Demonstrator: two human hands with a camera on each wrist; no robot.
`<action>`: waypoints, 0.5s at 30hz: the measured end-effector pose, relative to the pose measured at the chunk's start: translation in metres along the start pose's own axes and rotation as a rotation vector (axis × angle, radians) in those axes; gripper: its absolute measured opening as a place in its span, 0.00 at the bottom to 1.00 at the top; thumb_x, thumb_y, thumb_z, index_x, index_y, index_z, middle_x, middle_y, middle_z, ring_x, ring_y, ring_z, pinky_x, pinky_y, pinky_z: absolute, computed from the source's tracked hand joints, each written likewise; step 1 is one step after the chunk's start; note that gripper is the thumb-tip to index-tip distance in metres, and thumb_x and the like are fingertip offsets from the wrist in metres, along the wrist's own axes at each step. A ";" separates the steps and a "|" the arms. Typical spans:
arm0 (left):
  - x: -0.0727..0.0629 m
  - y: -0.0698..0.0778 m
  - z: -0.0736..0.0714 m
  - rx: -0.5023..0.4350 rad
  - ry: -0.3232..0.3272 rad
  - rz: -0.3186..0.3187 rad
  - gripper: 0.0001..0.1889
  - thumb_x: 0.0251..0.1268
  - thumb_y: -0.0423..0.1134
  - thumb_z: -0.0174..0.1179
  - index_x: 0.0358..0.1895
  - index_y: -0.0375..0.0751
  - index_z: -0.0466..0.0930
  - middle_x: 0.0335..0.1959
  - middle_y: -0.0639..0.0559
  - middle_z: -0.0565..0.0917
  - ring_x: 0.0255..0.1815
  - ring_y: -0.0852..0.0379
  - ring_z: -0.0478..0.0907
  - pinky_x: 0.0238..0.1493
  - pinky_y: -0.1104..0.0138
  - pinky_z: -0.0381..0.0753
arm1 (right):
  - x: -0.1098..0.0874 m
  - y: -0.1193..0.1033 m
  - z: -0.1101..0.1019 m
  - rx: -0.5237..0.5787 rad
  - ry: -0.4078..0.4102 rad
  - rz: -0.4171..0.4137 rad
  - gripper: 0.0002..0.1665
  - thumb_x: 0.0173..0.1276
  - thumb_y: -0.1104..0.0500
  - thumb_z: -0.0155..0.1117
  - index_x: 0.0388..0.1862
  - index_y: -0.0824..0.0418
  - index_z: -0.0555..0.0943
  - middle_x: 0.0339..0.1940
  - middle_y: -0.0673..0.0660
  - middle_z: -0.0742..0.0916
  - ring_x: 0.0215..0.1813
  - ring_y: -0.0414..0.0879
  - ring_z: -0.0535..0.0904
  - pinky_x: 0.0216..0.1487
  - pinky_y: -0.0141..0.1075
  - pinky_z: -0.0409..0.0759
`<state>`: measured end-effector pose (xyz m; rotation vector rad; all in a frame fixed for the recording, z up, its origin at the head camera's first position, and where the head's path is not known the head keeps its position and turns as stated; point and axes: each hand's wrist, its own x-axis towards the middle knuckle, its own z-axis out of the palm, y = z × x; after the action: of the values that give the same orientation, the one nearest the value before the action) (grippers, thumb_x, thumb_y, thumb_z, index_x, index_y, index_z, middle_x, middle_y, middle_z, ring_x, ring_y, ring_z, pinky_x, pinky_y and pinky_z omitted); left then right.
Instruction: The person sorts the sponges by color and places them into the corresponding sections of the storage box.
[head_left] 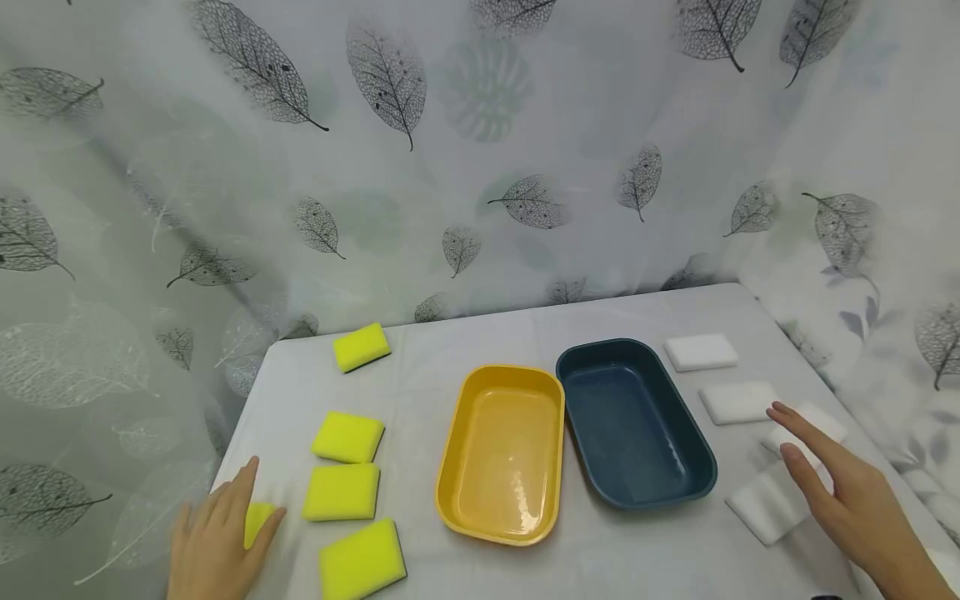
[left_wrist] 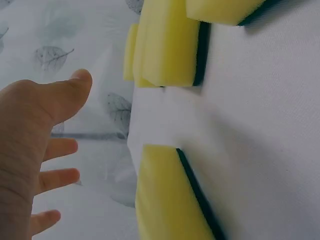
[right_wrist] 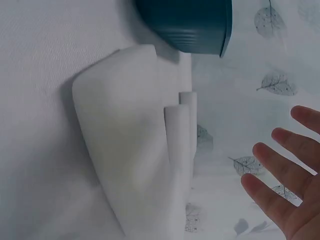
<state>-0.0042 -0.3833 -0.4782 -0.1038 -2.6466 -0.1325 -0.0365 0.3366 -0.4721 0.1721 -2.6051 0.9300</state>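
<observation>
My left hand [head_left: 213, 537] hovers with extended fingers above a yellow sponge [head_left: 257, 522], which it partly hides. In the left wrist view that sponge [left_wrist: 167, 195] shows a dark green scouring layer, apart from the fingers. Several more yellow sponges [head_left: 342, 492] lie in a rough column to the right of this hand. On the other side, my right hand [head_left: 855, 500] is held with spread fingers over white sponges [head_left: 772, 504], hiding parts of them. The right wrist view shows a white sponge [right_wrist: 120, 130] on the cloth, with the hand raised away from it.
A yellow tray [head_left: 447, 467] and a dark blue tray [head_left: 637, 497] stand side by side mid-table, with nothing in either. White cloth [head_left: 465, 333] covers the table. A leaf-patterned curtain [head_left: 420, 192] hangs behind and along both sides. One white sponge [head_left: 947, 567] is at the right edge.
</observation>
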 end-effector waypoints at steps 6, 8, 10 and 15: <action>-0.007 -0.013 0.012 -0.006 0.095 0.056 0.47 0.72 0.74 0.48 0.72 0.34 0.72 0.54 0.28 0.85 0.47 0.25 0.81 0.43 0.34 0.77 | 0.002 -0.008 0.014 0.060 -0.004 0.027 0.30 0.79 0.61 0.59 0.78 0.47 0.73 0.73 0.19 0.69 0.60 0.05 0.62 0.56 0.07 0.60; -0.012 -0.014 0.014 0.001 0.071 -0.014 0.46 0.70 0.71 0.56 0.73 0.32 0.70 0.57 0.23 0.82 0.48 0.21 0.79 0.42 0.31 0.77 | 0.003 -0.012 0.020 0.093 0.008 0.021 0.30 0.79 0.63 0.59 0.78 0.48 0.73 0.71 0.19 0.71 0.61 0.06 0.65 0.57 0.05 0.59; -0.018 -0.013 0.016 0.013 -0.003 -0.131 0.46 0.67 0.64 0.63 0.77 0.32 0.64 0.62 0.19 0.76 0.53 0.17 0.75 0.45 0.28 0.75 | 0.005 -0.018 0.027 0.120 0.023 0.014 0.30 0.79 0.63 0.58 0.78 0.49 0.73 0.69 0.18 0.72 0.62 0.07 0.65 0.59 0.04 0.57; -0.030 -0.005 0.019 0.040 -0.196 -0.433 0.51 0.67 0.56 0.65 0.83 0.37 0.48 0.71 0.17 0.62 0.66 0.15 0.63 0.55 0.23 0.69 | 0.007 -0.027 0.041 0.177 0.046 0.026 0.30 0.79 0.65 0.59 0.77 0.50 0.74 0.63 0.18 0.76 0.64 0.10 0.68 0.57 0.05 0.62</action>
<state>0.0123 -0.3881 -0.5096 0.4958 -2.8249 -0.2207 -0.0491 0.2903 -0.4827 0.1612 -2.4878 1.1610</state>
